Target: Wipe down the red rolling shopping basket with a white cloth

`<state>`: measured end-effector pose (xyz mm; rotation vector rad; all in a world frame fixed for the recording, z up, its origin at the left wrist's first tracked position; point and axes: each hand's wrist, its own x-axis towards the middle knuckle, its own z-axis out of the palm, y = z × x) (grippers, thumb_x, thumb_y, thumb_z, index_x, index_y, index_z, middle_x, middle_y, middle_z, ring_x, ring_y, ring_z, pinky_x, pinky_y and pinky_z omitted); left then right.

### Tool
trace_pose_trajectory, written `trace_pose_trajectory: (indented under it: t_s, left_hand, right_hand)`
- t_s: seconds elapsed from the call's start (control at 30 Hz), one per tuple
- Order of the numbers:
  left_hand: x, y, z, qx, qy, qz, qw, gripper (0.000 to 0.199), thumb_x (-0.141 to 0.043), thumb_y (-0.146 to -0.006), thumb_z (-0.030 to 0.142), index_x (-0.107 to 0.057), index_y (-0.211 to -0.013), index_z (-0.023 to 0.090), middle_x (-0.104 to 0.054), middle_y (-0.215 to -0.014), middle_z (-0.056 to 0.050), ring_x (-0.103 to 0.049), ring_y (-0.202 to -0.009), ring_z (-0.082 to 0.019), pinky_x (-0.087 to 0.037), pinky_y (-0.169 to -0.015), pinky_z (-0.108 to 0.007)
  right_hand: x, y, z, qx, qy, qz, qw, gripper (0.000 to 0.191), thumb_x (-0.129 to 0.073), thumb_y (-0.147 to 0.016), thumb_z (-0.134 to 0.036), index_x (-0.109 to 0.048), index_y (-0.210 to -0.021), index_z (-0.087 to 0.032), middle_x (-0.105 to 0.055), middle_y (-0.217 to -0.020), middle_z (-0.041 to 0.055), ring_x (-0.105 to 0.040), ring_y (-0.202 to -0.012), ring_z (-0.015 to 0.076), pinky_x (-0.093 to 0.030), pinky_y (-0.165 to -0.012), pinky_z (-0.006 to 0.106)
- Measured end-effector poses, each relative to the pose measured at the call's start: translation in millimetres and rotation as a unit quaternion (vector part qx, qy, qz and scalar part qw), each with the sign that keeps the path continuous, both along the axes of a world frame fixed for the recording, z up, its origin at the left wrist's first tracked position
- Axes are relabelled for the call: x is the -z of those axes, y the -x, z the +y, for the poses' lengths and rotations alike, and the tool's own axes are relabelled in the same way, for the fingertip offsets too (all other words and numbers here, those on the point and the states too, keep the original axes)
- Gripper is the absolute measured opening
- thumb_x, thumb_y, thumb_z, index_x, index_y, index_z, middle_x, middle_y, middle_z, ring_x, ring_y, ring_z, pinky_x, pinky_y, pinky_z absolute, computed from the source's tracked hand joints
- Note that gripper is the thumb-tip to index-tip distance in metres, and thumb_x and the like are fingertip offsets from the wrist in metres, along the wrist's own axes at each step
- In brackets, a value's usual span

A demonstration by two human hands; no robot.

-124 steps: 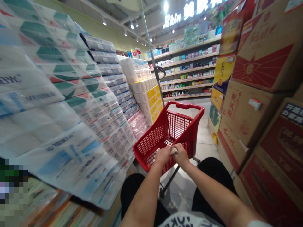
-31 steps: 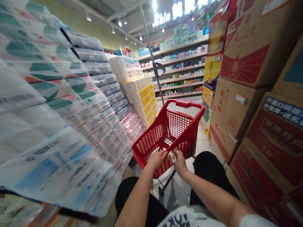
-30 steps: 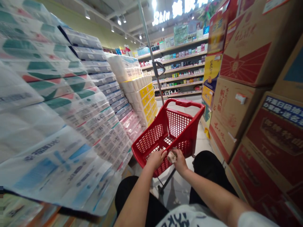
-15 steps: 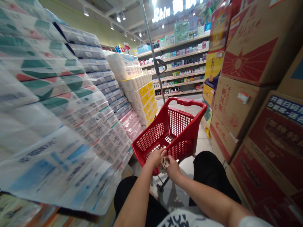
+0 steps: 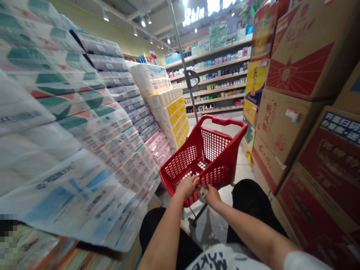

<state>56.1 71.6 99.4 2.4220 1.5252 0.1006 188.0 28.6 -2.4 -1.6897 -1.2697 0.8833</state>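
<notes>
A red plastic shopping cart (image 5: 225, 170) with perforated sides stands tilted in my view, close in front of my knees. My left hand (image 5: 186, 187) is at its near rim, with the fingers bent over the edge. Just to the right, my right hand (image 5: 213, 196) pinches a crumpled beige-brown cloth (image 5: 202, 191) against the outside of the basket's near wall. The inside of the basket shows a bare grid floor, partly hidden by the near wall and my left hand.
Wrapped tissue packs (image 5: 112, 123) are piled high along the left. Stacked cardboard cartons (image 5: 287, 123) line the right side. A metal pole (image 5: 180, 48) with a dark handle rises behind the cart. Further back are shelves (image 5: 216, 84) of small bottles and boxes.
My right hand has moved slightly right and down with the cloth, opening a gap from my left hand. My left hand stays at the cart's rim. The view has shifted slightly.
</notes>
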Motion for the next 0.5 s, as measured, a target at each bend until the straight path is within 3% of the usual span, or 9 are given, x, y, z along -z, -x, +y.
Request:
trace_pose_trajectory:
  t_s: [0.1,0.23,0.4,0.5]
  left_hand:
    - [-2.8,-0.6,-2.5,-0.006,0.003,0.004,1.0,0.051,-0.022,-0.095,0.055,-0.063,-0.11,0.029,-0.07,-0.108,-0.003,-0.064,-0.1,-0.02,-0.043,-0.082,-0.027]
    - [-4.2,-2.2,-4.6,-0.01,0.0,0.008,1.0,0.051,-0.022,-0.095,0.054,-0.063,-0.111,0.028,-0.07,-0.11,-0.004,-0.063,-0.102,-0.021,-0.043,-0.083,-0.027]
    - [-4.6,-3.6,-5.2,-0.013,-0.005,0.015,1.0,0.049,-0.023,-0.095,0.052,-0.063,-0.111,0.028,-0.069,-0.111,-0.003,-0.063,-0.103,-0.021,-0.043,-0.083,-0.027]
    - [-5.3,-3.4,-6.7,-0.011,-0.011,0.015,1.0,0.05,-0.023,-0.096,0.052,-0.063,-0.111,0.028,-0.069,-0.111,-0.003,-0.062,-0.104,-0.02,-0.043,-0.083,-0.026]
  right_hand:
    - [4.9,-6.3,6.3,0.034,-0.014,0.033,0.999,0.033,-0.063,-0.07,-0.025,-0.065,-0.102,-0.018,-0.072,-0.095,0.0094,-0.067,-0.088,0.0239,-0.047,-0.077,0.028]
    - [7.7,-11.0,10.7,0.071,-0.001,0.073,0.995,0.022,-0.061,-0.07,-0.031,-0.065,-0.087,-0.017,-0.072,-0.082,0.0091,-0.067,-0.077,0.025,-0.049,-0.069,0.031]
    - [4.7,-18.1,12.3,0.105,-0.137,0.12,0.978,0.024,-0.058,-0.071,-0.035,-0.06,-0.088,-0.019,-0.071,-0.079,0.0046,-0.066,-0.073,0.0211,-0.049,-0.066,0.027]
    - [5.1,-24.4,15.3,0.116,-0.102,0.099,0.983,0.019,-0.062,-0.067,-0.034,-0.061,-0.078,-0.019,-0.07,-0.068,0.0052,-0.065,-0.062,0.0219,-0.048,-0.057,0.028]
